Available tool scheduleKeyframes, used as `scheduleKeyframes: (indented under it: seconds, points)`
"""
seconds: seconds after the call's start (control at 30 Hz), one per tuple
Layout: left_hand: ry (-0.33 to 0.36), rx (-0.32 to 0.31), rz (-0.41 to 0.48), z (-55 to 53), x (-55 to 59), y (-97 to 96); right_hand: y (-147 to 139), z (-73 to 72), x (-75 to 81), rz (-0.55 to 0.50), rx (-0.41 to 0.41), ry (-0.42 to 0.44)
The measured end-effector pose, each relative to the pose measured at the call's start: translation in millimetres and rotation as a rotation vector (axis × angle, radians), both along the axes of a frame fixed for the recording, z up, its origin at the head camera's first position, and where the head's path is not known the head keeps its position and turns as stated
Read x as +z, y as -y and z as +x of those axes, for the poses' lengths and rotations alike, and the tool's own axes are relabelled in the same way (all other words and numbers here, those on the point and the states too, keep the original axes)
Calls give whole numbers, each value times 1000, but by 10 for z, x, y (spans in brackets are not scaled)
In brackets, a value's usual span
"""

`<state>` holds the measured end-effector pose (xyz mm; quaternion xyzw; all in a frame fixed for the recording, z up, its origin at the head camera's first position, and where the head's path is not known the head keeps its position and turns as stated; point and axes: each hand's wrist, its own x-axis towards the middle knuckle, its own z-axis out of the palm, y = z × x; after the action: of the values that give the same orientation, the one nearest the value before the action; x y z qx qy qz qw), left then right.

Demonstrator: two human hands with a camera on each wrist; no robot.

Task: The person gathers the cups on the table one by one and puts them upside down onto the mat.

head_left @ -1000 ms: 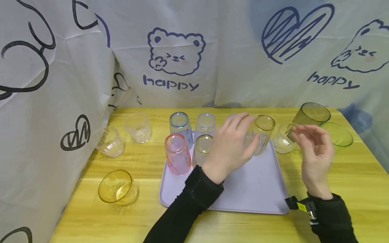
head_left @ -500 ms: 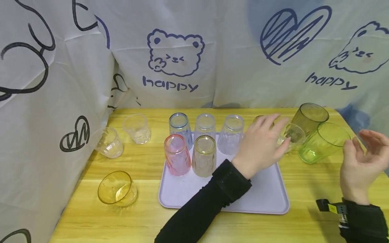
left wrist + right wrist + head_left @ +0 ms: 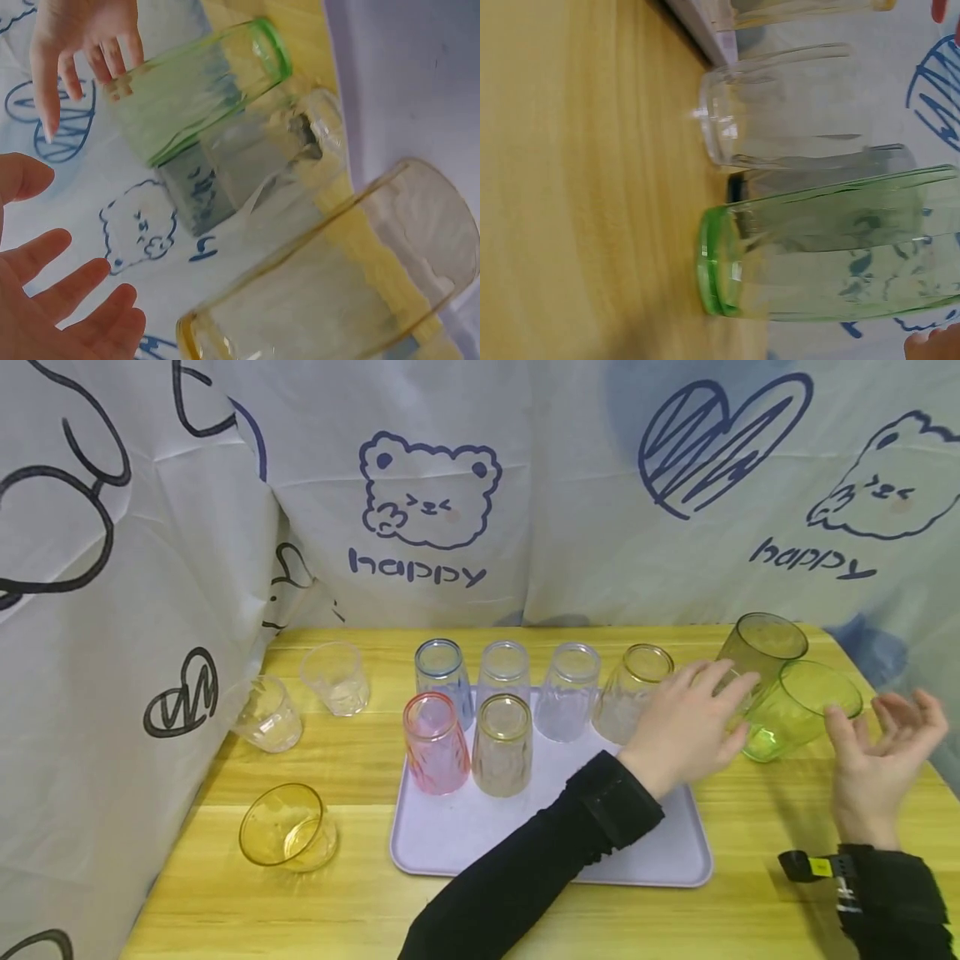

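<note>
Nearest me on the worktop point(image 3: 262, 918), at the left, an amber glass point(image 3: 288, 827) stands mouth up beside a lilac tray point(image 3: 450, 852). My right hand point(image 3: 881, 764) is off the tray's right side, fingers loosely bent and gripping nothing; I cannot tell whether its fingertips brush the green glass point(image 3: 798, 718). My left hand point(image 3: 686, 731) reaches over the tray's right edge, thumb and fingers parted, with nothing held.

The relation I mind most is here: the green glass sits between my two hands, right of the left one and just left of the right one, so the right is nearer. Its long axis runs upright, base on the worktop, mouth up. The right wrist view puts a clear tumbler point(image 3: 787, 112) between it and the tray; from the head, my left hand covers most of that.

In the tray's front row, a pink glass point(image 3: 437, 747) and a yellow-rimmed glass point(image 3: 502, 747) stand upside down. Behind them I see a blue glass point(image 3: 444, 685), two clear ones and a gold-rimmed glass point(image 3: 630, 697). Beyond the green glass is a dark glass point(image 3: 761, 647), then the printed cloth point(image 3: 585, 552).
</note>
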<state>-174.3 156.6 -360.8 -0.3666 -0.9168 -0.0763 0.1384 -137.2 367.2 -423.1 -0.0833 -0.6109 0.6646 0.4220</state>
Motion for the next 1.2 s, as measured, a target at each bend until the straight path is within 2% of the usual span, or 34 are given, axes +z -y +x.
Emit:
scheduleKeyframes:
  seconds: [0.1,0.3,0.6,0.9,1.07,1.2]
  points:
    - [1,-14,-24,-5,-43,-74,-1,-56,-37,-59,16,13]
    - [59,-47,-60,-34,-130,-168,-7,-113,-80,-84,34,124]
    - [127,-40,-113,-83,-266,-259,16,-204,-148,-86,38,219]
    - [167,-24,-138,-95,-391,-284,52,-254,-147,-168,63,278]
    - [179,-21,-137,-85,-413,-292,48,-273,-118,-167,67,391]
    - [178,-21,-137,-79,-411,-286,42,-292,-118,-179,65,417]
